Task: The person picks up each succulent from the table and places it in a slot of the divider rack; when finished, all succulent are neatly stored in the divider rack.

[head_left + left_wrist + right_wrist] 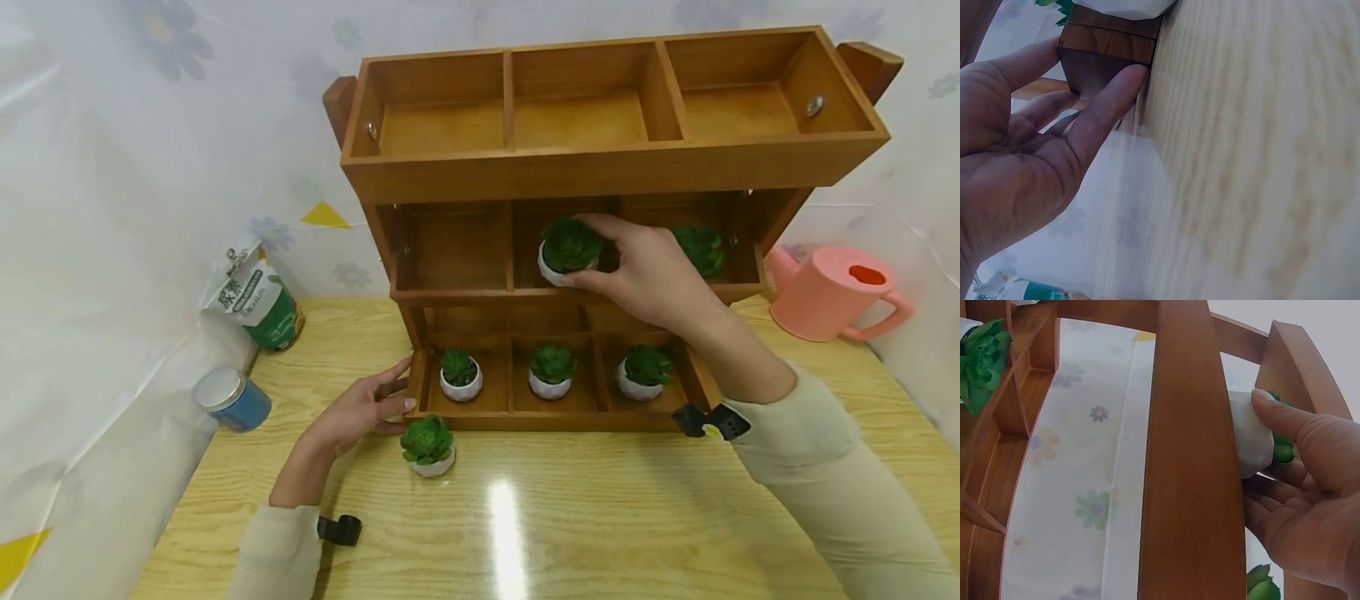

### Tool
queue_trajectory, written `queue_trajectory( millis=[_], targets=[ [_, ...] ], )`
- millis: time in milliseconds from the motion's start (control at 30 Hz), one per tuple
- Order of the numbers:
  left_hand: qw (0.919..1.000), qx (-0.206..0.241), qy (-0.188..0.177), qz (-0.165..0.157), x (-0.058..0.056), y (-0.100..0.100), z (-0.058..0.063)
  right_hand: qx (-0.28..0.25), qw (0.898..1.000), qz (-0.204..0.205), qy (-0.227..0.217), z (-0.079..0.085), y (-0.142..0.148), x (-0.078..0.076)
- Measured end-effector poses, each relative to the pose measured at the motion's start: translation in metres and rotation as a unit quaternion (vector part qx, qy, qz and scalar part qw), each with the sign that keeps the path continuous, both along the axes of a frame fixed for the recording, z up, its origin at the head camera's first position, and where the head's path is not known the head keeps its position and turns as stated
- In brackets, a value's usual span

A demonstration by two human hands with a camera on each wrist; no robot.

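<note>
In the head view my right hand [645, 267] pinches a small white pot with a green succulent [570, 244] between thumb and fingers. It is at the middle compartment of the wooden shelf's middle tier; whether the pot touches the tier floor I cannot tell. The right wrist view shows the thumb on the white pot [1251, 434], behind a wooden board. My left hand [360, 412] touches the lower left corner of the wooden shelf [600, 423], its fingers fairly straight. The left wrist view shows fingertips against that wooden corner [1107, 47]. Another potted succulent [429, 446] stands on the table beside it.
Three potted succulents [552, 371] stand in the bottom tier, one per compartment. Another succulent [701, 250] sits in the middle tier's right compartment. A pink watering can [821, 292] stands right of the shelf; a blue jar [234, 400] and a green-white pouch [258, 300] stand left.
</note>
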State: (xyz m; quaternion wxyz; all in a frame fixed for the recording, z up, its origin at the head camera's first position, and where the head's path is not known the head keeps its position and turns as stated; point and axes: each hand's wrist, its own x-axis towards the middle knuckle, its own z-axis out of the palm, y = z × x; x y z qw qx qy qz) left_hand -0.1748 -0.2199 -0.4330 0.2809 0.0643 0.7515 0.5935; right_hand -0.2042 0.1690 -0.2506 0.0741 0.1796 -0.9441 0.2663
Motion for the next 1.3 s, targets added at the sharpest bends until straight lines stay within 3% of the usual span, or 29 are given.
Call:
queue_trajectory(
  millis=[267,733,1033,1300],
  targets=[
    [1.0,0.0,-0.003,0.0,0.0,0.001,0.001,0.028,1.0,0.008,-0.01,-0.001,-0.004,-0.004],
    [1.0,0.001,0.001,-0.004,0.0,-0.002,0.0,0.035,0.999,0.011,0.013,-0.005,-0.006,0.0],
    [1.0,-0.007,0.004,-0.001,-0.002,-0.001,0.001,0.036,0.999,0.006,0.006,0.003,0.0,0.008],
    [1.0,-0.003,-0.003,0.002,-0.001,0.0,0.0,-0.012,0.998,0.028,0.049,0.003,0.012,0.027]
  ],
)
